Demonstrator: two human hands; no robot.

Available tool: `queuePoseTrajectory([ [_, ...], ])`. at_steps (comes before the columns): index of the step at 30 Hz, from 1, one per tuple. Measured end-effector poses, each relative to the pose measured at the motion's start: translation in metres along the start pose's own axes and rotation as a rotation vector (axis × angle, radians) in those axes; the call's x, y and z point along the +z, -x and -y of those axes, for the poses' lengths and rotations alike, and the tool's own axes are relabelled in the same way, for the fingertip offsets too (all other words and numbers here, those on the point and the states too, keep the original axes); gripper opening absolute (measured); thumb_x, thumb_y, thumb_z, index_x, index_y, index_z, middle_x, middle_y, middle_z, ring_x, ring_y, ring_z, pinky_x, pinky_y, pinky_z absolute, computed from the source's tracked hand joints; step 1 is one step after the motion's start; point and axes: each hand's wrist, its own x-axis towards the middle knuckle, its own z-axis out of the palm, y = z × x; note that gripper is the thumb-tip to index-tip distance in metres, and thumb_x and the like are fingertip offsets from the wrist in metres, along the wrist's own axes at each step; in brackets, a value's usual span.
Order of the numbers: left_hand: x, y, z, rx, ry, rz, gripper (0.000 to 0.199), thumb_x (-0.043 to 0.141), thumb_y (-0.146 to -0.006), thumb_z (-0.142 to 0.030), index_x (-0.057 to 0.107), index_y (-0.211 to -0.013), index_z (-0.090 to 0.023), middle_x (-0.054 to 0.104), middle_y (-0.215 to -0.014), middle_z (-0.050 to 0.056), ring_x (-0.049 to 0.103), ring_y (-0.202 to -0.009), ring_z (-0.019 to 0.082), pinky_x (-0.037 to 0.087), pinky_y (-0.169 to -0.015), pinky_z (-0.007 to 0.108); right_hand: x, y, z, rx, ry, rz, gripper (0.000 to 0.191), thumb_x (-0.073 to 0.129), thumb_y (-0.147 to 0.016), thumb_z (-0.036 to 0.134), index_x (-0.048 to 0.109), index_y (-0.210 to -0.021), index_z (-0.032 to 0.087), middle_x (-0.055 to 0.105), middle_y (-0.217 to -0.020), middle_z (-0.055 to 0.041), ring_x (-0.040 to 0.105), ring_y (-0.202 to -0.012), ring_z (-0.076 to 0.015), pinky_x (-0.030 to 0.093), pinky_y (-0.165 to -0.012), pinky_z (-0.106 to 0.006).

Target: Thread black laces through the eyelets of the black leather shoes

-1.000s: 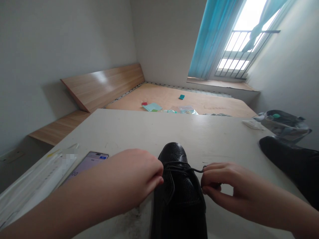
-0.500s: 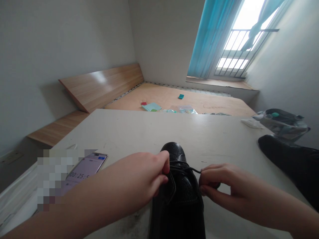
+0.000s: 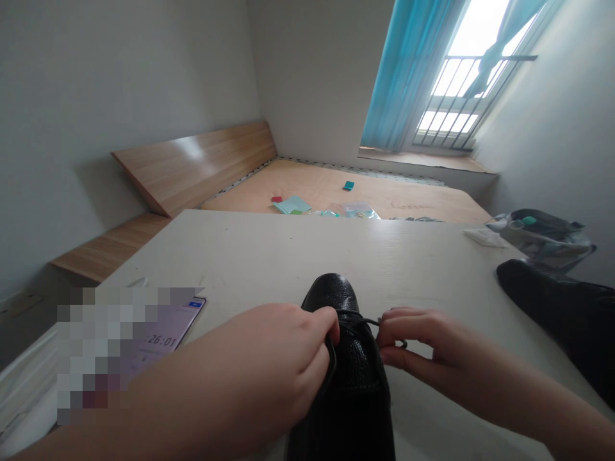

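Note:
A black leather shoe (image 3: 358, 358) stands on the white table, its toe pointing away from me. Thin black shoelace (image 3: 369, 321) crosses over its upper. On the right side of the shoe, my right hand (image 3: 416, 339) pinches the lace, which runs taut from the upper to the fingers; a small loop of it shows under them. My left hand (image 3: 293, 358) lies over the shoe's left side, fingers closed at the lacing. What sits between those fingertips is mostly hidden, though black lace shows beside them.
Another black shoe (image 3: 552, 314) lies at the table's right edge. A phone (image 3: 163, 342) with a running timer is at the left, partly blurred out. The white table (image 3: 259, 256) meets a bed (image 3: 408, 192) holding small packets. A bag (image 3: 552, 237) stands at the right.
My left hand has shifted slightly right and down over the lacing. My right hand has moved a little up and left, still pinching the lace.

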Motion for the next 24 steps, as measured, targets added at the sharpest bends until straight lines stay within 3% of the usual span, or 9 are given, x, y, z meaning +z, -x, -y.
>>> queuePoseTrajectory([
  [4,0.001,0.001,-0.012,-0.092,-0.046,-0.052,0.019,0.046,-0.088,-0.036,0.061,-0.086,-0.024,0.066,-0.079,0.002,0.061,-0.069,0.022,0.035,-0.056,0.030,0.005,0.001,0.000,0.030,0.019,-0.102,0.020,0.058,-0.090,0.028,0.063,-0.072,0.021,0.060,-0.076,-0.0005,0.055,-0.072,-0.0147,0.043,-0.066,-0.026],
  [8,0.003,-0.003,-0.021,-0.139,-0.081,-0.044,0.014,0.046,-0.079,-0.020,0.059,-0.083,-0.023,0.066,-0.076,0.003,0.064,-0.071,0.023,0.041,-0.059,0.031,0.011,0.004,0.003,0.174,-0.058,-0.081,0.020,0.053,-0.089,0.031,0.058,-0.073,0.021,0.059,-0.067,0.0019,0.051,-0.063,-0.0138,0.040,-0.059,-0.026],
  [13,0.007,-0.004,-0.022,-0.152,-0.169,-0.048,0.019,0.043,-0.076,-0.015,0.057,-0.087,-0.022,0.068,-0.079,0.005,0.065,-0.068,0.025,0.046,-0.058,0.033,0.018,0.009,0.013,0.143,-0.154,-0.118,0.017,0.044,-0.094,0.040,0.051,-0.102,0.026,0.064,-0.077,0.0029,0.058,-0.070,-0.0146,0.048,-0.063,-0.026],
  [15,0.009,-0.003,-0.023,-0.150,-0.180,-0.054,0.021,0.043,-0.076,-0.014,0.058,-0.089,-0.022,0.068,-0.080,0.005,0.066,-0.070,0.026,0.047,-0.059,0.035,0.021,0.011,0.019,0.096,-0.068,-0.153,0.019,0.050,-0.090,0.036,0.049,-0.108,0.027,0.064,-0.079,0.0036,0.059,-0.070,-0.0143,0.049,-0.063,-0.026],
  [19,0.011,-0.002,-0.025,-0.145,-0.245,-0.071,0.023,0.041,-0.078,-0.013,0.059,-0.089,-0.022,0.069,-0.080,0.007,0.066,-0.071,0.028,0.047,-0.060,0.037,0.026,0.015,0.026,-0.047,0.152,-0.273,0.021,0.052,-0.081,0.015,0.054,-0.099,0.025,0.067,-0.080,0.0024,0.065,-0.071,-0.0144,0.051,-0.065,-0.025],
  [24,0.010,-0.002,-0.026,-0.148,-0.307,-0.059,0.023,0.038,-0.081,-0.013,0.059,-0.088,-0.020,0.068,-0.074,0.009,0.065,-0.065,0.031,0.042,-0.055,0.037,0.032,0.020,0.026,-0.087,0.346,-0.320,0.017,0.046,-0.083,0.014,0.058,-0.089,0.024,0.072,-0.081,-0.0027,0.069,-0.070,-0.0197,0.051,-0.060,-0.029],
])
